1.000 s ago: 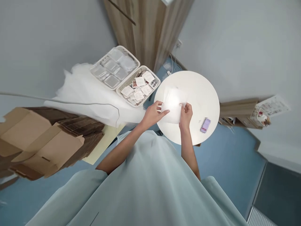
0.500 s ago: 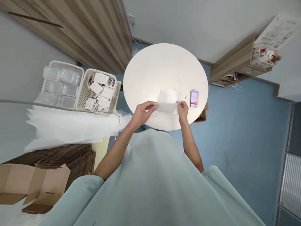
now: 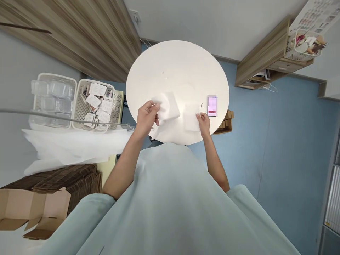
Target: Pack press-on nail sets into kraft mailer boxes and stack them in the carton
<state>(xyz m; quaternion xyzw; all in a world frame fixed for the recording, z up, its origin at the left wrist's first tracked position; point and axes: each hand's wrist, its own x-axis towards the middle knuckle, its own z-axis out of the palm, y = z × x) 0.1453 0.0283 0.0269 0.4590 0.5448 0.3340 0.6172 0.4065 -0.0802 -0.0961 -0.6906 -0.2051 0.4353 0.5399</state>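
My left hand (image 3: 147, 119) pinches one edge of a soft white sheet (image 3: 170, 106), which looks like thin packing foam. The sheet is raised and bent over the left part of the round white table (image 3: 180, 60). To its right, my right hand (image 3: 204, 124) grips the edge of a flat, squarish white piece (image 3: 191, 118) between thumb and fingers. That piece looks like the same thin material, and whether it is folded I cannot tell. A phone (image 3: 212, 105) with a lit pink screen lies just beyond my right hand.
Left of the table are a basket of small packets (image 3: 96, 102), a basket of clear plastic containers (image 3: 54, 99) and a pile of white sheets (image 3: 71, 145). Flattened cardboard boxes (image 3: 71, 180) stand below them. A cable (image 3: 106, 122) crosses there. A wooden cabinet (image 3: 268, 56) stands at right.
My hands have moved apart. The left went leftward with a white sheet, while the right keeps a separate flat piece near the table's front right. The view has shifted slightly.
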